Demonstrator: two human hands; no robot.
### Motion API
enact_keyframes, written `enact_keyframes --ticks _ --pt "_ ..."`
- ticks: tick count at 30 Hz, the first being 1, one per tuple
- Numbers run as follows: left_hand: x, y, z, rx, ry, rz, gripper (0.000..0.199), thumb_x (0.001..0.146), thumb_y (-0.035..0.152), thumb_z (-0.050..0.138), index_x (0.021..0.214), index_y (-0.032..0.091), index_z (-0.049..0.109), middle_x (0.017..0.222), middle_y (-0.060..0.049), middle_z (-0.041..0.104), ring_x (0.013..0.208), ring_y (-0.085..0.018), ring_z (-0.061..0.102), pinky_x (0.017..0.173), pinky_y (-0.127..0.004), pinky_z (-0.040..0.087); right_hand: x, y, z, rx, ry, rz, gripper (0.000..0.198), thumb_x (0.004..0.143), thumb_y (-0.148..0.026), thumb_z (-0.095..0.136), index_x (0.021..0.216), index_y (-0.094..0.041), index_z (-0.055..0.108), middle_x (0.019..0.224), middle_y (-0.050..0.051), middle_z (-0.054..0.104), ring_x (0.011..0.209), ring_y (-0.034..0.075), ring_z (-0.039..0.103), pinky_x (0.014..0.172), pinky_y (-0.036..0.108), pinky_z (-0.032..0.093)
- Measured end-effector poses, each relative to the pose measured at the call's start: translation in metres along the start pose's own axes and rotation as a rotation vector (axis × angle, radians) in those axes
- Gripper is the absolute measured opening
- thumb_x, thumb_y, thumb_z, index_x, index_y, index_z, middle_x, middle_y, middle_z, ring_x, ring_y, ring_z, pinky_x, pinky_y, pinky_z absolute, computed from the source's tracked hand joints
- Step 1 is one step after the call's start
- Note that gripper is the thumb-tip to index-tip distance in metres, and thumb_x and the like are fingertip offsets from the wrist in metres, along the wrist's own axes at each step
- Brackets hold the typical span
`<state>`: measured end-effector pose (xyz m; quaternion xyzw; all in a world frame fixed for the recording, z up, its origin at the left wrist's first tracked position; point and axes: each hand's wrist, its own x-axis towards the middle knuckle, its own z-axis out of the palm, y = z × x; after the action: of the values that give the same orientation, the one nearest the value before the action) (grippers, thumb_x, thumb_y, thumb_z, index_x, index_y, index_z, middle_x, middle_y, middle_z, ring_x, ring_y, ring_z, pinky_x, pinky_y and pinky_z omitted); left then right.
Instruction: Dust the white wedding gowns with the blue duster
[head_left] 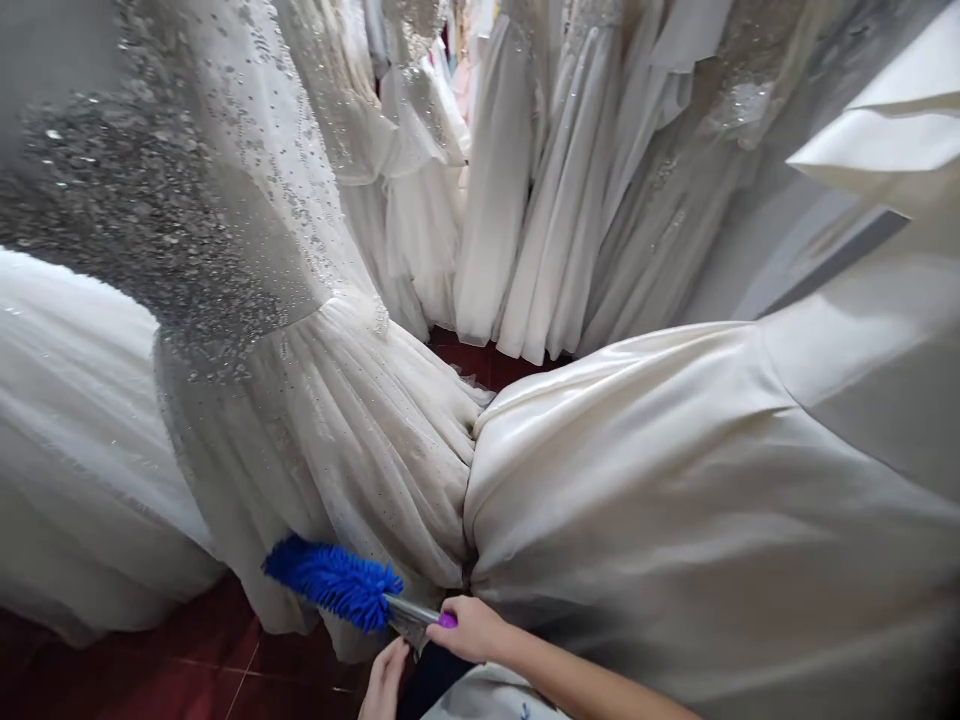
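My right hand (471, 628) is closed around the purple handle of a blue microfiber duster (334, 580) with a metal rod. The duster's shaggy head points left and rests against the lower skirt of a sequined wedding dress (375, 440). Just below the rod is my left hand (385, 678), its fingers drawn together at the edge of that skirt, seemingly pinching the fabric. The fingertips are partly hidden.
A smooth satin gown (637, 480) fills the right side, its skirt touching the sequined one. Another white skirt (90, 450) spreads at the left. Several white gowns (555, 200) hang along the back. Dark red floor tiles (195, 660) show below.
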<state>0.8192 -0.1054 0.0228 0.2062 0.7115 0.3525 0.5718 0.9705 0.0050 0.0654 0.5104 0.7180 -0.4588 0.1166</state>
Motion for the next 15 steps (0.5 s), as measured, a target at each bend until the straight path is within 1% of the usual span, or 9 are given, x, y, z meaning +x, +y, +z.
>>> enact_keyframes --ticks 2,3,4,7,8,9,10,12,15 --pt "0.016 -0.009 0.014 -0.199 0.17 -0.199 0.035 0.078 0.059 0.044 0.098 0.034 0.058 0.097 -0.006 0.069 0.1 -0.028 0.063 0.087 -0.047 0.047 -0.011 0.004 -0.019 0.076 0.062 -0.1 0.029 0.081 -0.043 0.048 0.087 -0.021 0.066 0.075 0.001 0.07 0.063 0.014 0.061 0.052 0.021 0.04" --pt "0.022 -0.006 0.023 -0.33 0.242 -0.243 0.038 0.078 0.059 0.042 0.104 0.034 0.055 0.097 -0.006 0.069 0.099 -0.027 0.063 0.087 -0.045 0.047 -0.014 -0.001 -0.028 0.113 0.095 -0.167 0.028 0.081 -0.044 0.049 0.087 -0.021 0.065 0.076 0.001 0.069 0.064 0.013 0.06 0.054 0.021 0.039" --pt "0.027 0.003 0.031 -0.463 0.291 -0.214 0.042 0.079 0.059 0.041 0.111 0.034 0.052 0.099 -0.007 0.069 0.1 -0.026 0.064 0.087 -0.041 0.048 -0.013 -0.009 -0.037 0.138 0.118 -0.238 0.029 0.08 -0.045 0.05 0.089 -0.022 0.064 0.077 0.0 0.069 0.065 0.013 0.059 0.055 0.021 0.038" --pt "0.044 0.054 0.054 -0.746 0.313 0.163 0.055 0.079 0.06 0.041 0.127 0.034 0.039 0.114 -0.006 0.064 0.101 -0.022 0.063 0.085 -0.033 0.05 0.003 -0.041 -0.056 0.083 0.172 -0.378 0.036 0.082 -0.051 0.047 0.103 -0.025 0.059 0.085 0.001 0.069 0.071 0.016 0.061 0.06 0.023 0.039" --pt "0.052 0.075 0.059 -0.803 0.306 0.252 0.057 0.079 0.061 0.042 0.129 0.035 0.037 0.116 -0.005 0.063 0.099 -0.021 0.064 0.083 -0.033 0.051 0.013 -0.049 -0.059 0.034 0.191 -0.391 0.038 0.083 -0.052 0.044 0.109 -0.027 0.057 0.088 0.002 0.069 0.074 0.018 0.063 0.062 0.025 0.04" --pt "0.062 0.094 0.061 -0.842 0.301 0.287 0.057 0.079 0.061 0.042 0.129 0.035 0.037 0.115 -0.005 0.063 0.094 -0.021 0.065 0.079 -0.033 0.052 0.024 -0.055 -0.061 -0.023 0.208 -0.386 0.041 0.084 -0.053 0.042 0.113 -0.028 0.054 0.091 0.003 0.069 0.077 0.02 0.064 0.065 0.027 0.041" --pt "0.074 0.109 0.061 -0.855 0.29 0.27 0.055 0.079 0.061 0.042 0.127 0.033 0.04 0.11 -0.005 0.065 0.087 -0.02 0.067 0.075 -0.034 0.053 0.037 -0.057 -0.062 -0.078 0.219 -0.365 0.042 0.084 -0.053 0.041 0.117 -0.028 0.051 0.095 0.004 0.069 0.081 0.022 0.064 0.068 0.029 0.042" --pt "0.101 0.124 0.057 -0.79 0.255 0.12 0.046 0.081 0.056 0.043 0.115 0.026 0.051 0.09 -0.005 0.068 0.071 -0.017 0.067 0.067 -0.03 0.053 0.062 -0.05 -0.059 -0.15 0.21 -0.299 0.042 0.085 -0.049 0.041 0.121 -0.028 0.048 0.101 0.006 0.068 0.089 0.024 0.064 0.074 0.031 0.043" --pt "0.132 0.107 0.048 -0.637 0.234 -0.12 0.031 0.082 0.045 0.048 0.087 0.016 0.06 0.068 -0.005 0.066 0.058 -0.014 0.063 0.058 -0.024 0.049 0.084 -0.024 -0.039 -0.173 0.156 -0.205 0.042 0.085 -0.041 0.044 0.125 -0.026 0.045 0.104 0.008 0.068 0.093 0.024 0.064 0.075 0.031 0.044"
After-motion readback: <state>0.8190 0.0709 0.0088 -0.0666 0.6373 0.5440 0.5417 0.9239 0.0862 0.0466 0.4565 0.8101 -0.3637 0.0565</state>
